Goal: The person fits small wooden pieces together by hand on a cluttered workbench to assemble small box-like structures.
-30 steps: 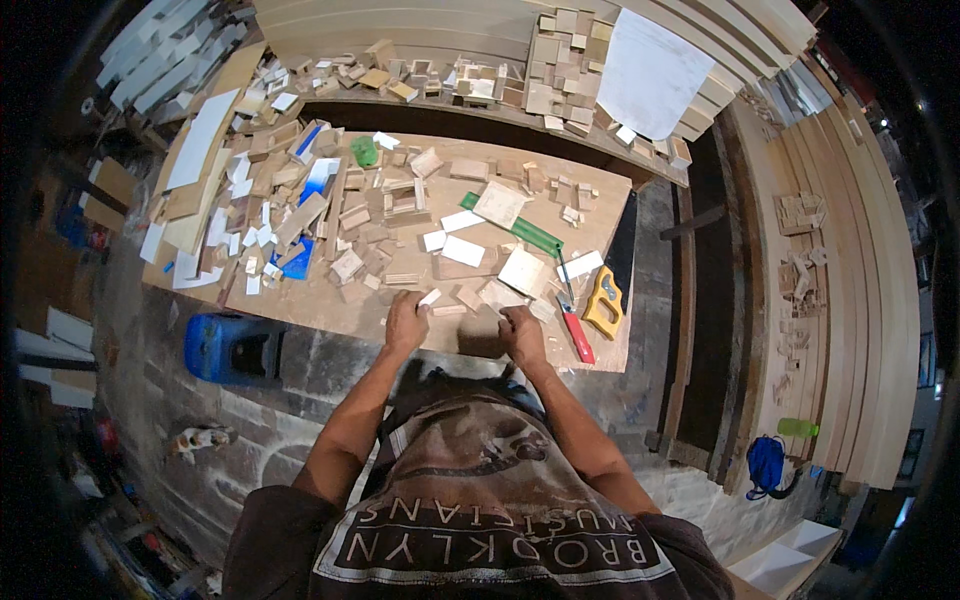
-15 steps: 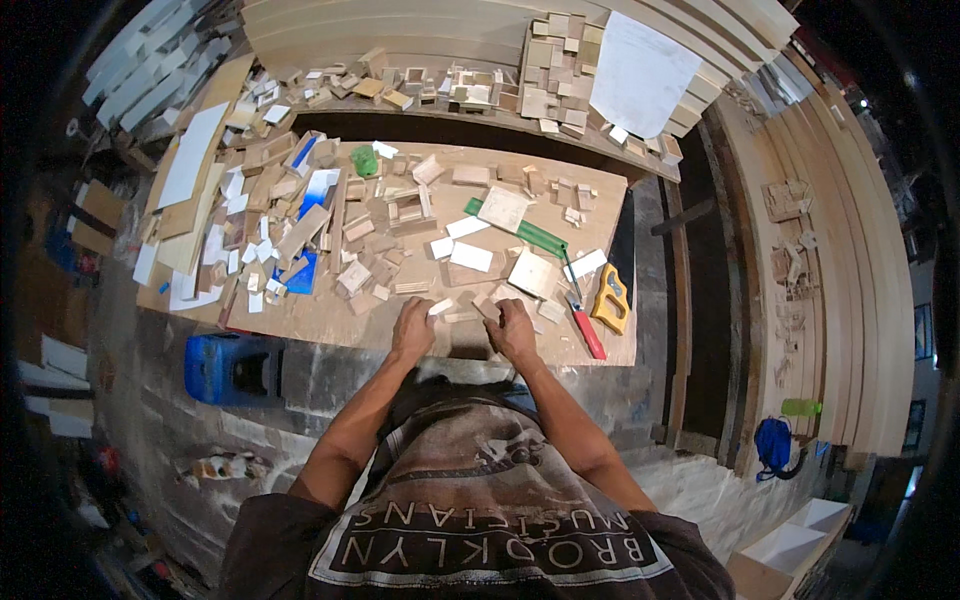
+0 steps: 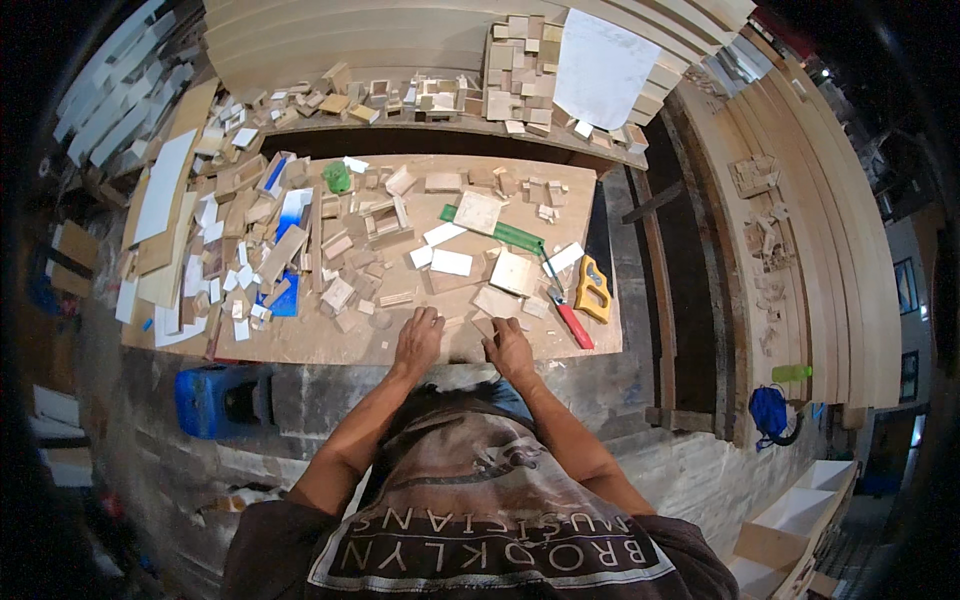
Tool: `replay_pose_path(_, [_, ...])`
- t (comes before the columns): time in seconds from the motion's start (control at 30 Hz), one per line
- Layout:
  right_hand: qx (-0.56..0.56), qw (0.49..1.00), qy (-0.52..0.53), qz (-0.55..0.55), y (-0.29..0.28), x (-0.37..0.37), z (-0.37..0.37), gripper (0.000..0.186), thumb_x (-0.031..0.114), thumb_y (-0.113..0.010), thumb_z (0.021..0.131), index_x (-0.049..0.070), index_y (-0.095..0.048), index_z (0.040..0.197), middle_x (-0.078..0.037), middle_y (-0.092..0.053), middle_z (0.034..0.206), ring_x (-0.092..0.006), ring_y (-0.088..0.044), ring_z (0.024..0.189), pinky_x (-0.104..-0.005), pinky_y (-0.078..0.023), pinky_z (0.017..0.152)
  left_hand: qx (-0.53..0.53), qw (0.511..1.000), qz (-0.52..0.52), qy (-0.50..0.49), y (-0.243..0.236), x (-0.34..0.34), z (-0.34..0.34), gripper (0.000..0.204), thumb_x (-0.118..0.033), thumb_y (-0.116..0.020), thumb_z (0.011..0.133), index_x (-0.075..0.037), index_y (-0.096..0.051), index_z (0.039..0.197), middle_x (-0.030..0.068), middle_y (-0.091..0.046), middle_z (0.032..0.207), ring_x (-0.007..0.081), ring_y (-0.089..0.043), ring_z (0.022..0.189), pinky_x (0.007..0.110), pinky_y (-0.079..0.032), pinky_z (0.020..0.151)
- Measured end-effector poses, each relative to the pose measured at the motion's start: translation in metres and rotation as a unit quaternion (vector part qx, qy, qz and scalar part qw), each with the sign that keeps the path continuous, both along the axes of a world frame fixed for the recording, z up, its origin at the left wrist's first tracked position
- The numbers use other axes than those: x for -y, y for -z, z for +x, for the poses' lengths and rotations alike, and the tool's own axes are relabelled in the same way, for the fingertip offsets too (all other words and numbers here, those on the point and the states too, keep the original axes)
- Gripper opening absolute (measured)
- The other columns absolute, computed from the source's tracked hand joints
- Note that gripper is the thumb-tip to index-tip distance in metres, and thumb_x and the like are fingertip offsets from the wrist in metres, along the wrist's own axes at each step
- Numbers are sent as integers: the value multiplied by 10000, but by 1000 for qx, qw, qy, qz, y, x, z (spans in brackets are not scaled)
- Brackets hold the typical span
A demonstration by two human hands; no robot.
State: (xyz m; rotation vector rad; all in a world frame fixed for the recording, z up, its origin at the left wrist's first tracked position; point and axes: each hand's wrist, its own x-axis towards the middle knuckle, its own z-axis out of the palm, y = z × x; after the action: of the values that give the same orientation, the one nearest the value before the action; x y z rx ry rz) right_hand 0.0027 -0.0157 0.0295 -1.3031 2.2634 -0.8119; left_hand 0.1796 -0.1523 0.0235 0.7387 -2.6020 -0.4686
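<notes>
Seeing a blurry orange-and-white shape (image 3: 243, 497) on the floor at left, hard to make out. Next, finding the left hand (image 3: 420, 338) over the wooden table (image 3: 290, 343) with curled fingers, too covered to tell if pinching anything. Then spotting a thin wood strip (image 3: 453, 322) between both hands, and a small wood block (image 3: 483, 327) by bent fingertips of the right hand (image 3: 511, 348). Cannot tell if pinching or just touching.

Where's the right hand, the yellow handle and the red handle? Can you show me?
Right hand (image 3: 512, 350): head view, on the back of the hand.
Yellow handle (image 3: 589, 273): head view, on the solid part above its finger hole.
Red handle (image 3: 574, 326): head view, on the middle of its length.
</notes>
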Motion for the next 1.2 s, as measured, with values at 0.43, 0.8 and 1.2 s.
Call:
replay_pose_path(0.43, [-82, 988, -128, 17, -2, 19, 12, 279, 115, -623, 869, 53, -600, 1140, -158, -558, 1188, -374, -605, 1052, -451, -531, 853, 67, 998, 6, -2, 7, -6, 5, 243, -14, -604, 768, -14, -660, 1005, 135, -563, 1114, 307, -551, 1078, 408, -523, 841])
replay_pose_path(0.8, [-119, 971, -203, 47, 12, 39, 21, 197, 66, -529, 903, 48, -570, 1094, -152, -593, 1163, -391, -651, 948, -470, -548, 770, -6, 990, 138, -18, 8, 1, 19, 345, 40, -598, 798, 6, -642, 1138, 188, -550, 1306, 348, -518, 1220, 419, -464, 1011])
replay_pose_path(1.2, [-120, 974, -186, 53, 21, 41, 20, 120, 103, -528, 920, 49, -581, 1013, -165, -607, 1046, -398, -653, 902, -486, -545, 743, -97, 952, 280, -76, 10, 6, 19, 584, 36, -696, 758, 30, -531, 1318, 221, -546, 1344, 390, -512, 1270, 385, -407, 1085])
